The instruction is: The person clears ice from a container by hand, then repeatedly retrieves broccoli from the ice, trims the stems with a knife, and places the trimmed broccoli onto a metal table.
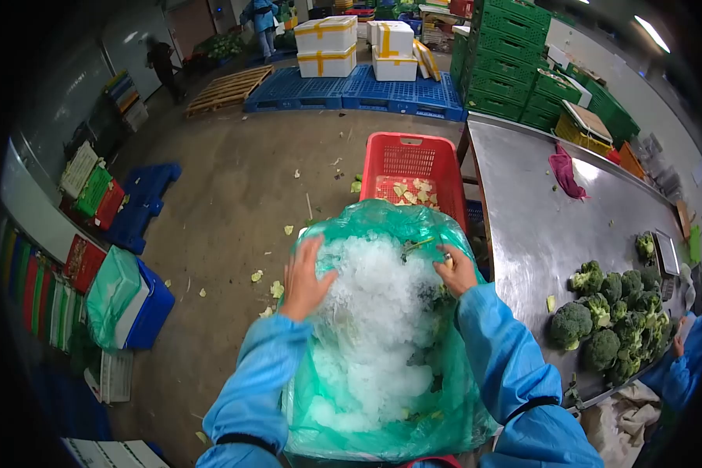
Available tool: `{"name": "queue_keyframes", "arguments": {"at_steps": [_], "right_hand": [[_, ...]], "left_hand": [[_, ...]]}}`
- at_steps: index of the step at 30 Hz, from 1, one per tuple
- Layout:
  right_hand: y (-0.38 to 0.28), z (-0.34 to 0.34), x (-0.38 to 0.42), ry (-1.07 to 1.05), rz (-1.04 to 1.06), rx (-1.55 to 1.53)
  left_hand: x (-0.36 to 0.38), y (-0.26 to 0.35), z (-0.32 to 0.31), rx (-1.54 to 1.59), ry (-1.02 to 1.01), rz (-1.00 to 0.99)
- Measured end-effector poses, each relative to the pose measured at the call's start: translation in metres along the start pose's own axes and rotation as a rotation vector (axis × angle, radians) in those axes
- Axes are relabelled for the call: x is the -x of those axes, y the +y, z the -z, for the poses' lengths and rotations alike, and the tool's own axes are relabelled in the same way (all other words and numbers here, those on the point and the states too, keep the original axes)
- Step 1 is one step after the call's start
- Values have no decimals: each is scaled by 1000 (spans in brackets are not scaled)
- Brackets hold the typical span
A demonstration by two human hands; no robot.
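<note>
Crushed ice (374, 312) lies heaped in a green plastic bag (327, 425) that lines a crate in front of me. Bits of green vegetable show at the edges of the ice; what lies under it is hidden. My left hand (306, 279) is over the ice's left side, fingers spread and holding nothing. At the right edge of the bag, my right hand (458, 273) is closed around a short-handled tool (448, 260); only its light-coloured handle end shows. A green stem (419, 245) lies on the ice near that hand.
Beyond the bag stands a red crate (376, 160) with leaf scraps. To the right, a metal table (522, 179) bears broccoli (572, 322) and a pink cloth (565, 171). A co-worker's sleeve (682, 374) is at far right. Blue pallets (296, 90) carry foam boxes (326, 48).
</note>
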State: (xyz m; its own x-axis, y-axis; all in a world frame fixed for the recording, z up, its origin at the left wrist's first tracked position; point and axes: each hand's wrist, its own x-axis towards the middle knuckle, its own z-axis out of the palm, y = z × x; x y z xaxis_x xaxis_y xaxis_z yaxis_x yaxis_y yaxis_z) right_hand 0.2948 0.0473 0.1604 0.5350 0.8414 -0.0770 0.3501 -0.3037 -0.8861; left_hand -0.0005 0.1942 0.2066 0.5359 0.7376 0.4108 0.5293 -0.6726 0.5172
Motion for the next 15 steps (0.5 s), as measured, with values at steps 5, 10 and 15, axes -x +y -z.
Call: {"name": "queue_keyframes", "arguments": {"at_steps": [5, 10, 15], "right_hand": [[-1, 11, -23, 245, 297, 308], [15, 26, -38, 187, -54, 512], [11, 34, -2, -35, -116, -154]], "left_hand": [[-72, -39, -56, -276, 197, -64], [-66, -31, -63, 144, 27, 214], [2, -31, -3, 592, 33, 443]]}}
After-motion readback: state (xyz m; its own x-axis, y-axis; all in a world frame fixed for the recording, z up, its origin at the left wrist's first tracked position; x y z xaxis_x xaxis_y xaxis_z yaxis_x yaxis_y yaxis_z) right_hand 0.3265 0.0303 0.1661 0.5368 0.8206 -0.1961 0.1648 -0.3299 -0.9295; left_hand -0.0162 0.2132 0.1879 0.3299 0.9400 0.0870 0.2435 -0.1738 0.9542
